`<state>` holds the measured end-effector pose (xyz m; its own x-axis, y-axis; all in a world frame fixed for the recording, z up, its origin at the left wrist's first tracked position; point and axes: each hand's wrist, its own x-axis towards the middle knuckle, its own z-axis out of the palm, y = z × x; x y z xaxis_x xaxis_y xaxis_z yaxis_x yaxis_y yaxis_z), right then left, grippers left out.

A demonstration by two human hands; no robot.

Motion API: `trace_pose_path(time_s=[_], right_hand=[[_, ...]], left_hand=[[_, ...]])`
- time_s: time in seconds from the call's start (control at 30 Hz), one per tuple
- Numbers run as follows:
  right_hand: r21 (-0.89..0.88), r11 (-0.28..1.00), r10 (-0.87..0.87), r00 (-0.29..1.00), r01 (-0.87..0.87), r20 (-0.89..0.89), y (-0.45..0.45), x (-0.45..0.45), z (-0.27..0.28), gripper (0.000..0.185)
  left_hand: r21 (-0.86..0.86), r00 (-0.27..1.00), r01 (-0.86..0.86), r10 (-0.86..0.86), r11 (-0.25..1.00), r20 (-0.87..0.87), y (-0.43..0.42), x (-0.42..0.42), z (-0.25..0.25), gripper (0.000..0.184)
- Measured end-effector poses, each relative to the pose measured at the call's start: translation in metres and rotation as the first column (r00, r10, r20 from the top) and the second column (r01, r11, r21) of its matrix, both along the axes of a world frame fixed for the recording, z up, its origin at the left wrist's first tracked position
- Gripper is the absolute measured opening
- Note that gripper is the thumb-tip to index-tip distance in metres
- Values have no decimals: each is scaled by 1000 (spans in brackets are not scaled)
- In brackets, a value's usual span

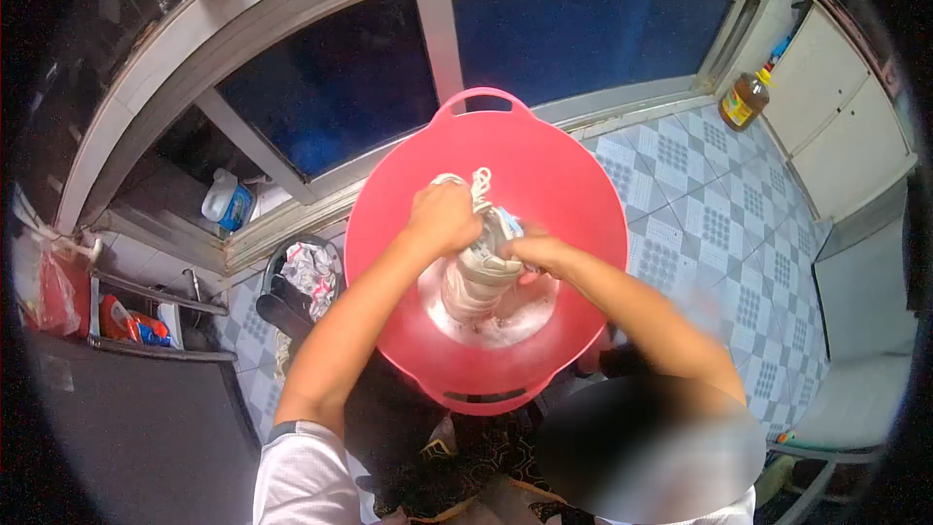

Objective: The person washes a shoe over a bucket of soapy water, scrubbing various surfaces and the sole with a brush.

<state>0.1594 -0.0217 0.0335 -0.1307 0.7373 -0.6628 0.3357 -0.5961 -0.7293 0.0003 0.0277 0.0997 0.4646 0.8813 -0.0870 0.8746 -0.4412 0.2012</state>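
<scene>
A light-coloured shoe (473, 287) with loose white laces is held over a large pink tub (573, 185). White suds (505, 328) lie at the bottom of the tub, just under the shoe. My left hand (446, 218) is closed on the shoe's upper left side, near the laces. On the right side of the shoe, my right hand (537, 253) has its fingers closed around something small and pale blue and white, pressed to the shoe opening; its shape is mostly hidden.
Left of the tub stands a dark bin (337, 258) with crumpled plastic. A white-and-blue bottle (227, 202) is by the window frame. An oil bottle (744, 102) stands at the back right, near white cabinets (821, 78). Patterned tiles (714, 224) cover the floor.
</scene>
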Motion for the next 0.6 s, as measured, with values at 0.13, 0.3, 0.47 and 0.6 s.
trace_pose_path(time_s=[0.13,0.3,0.47,0.6], right_hand=[[-60,995,-96,972,85,-215,-4,15,16,49],[218,954,-91,889,207,-448,-22,24,30,68],[569,743,-114,905,352,-410,-38,19,58,76],[872,476,-192,981,119,-30,-37,14,72,76]], left_hand=[[57,993,-29,22,998,117,-14,3,30,28],[225,960,55,-113,973,257,-33,-9,38,26],[311,879,116,-244,943,410,-50,-26,40,18],[460,737,46,-341,887,583,-52,-32,23,17]])
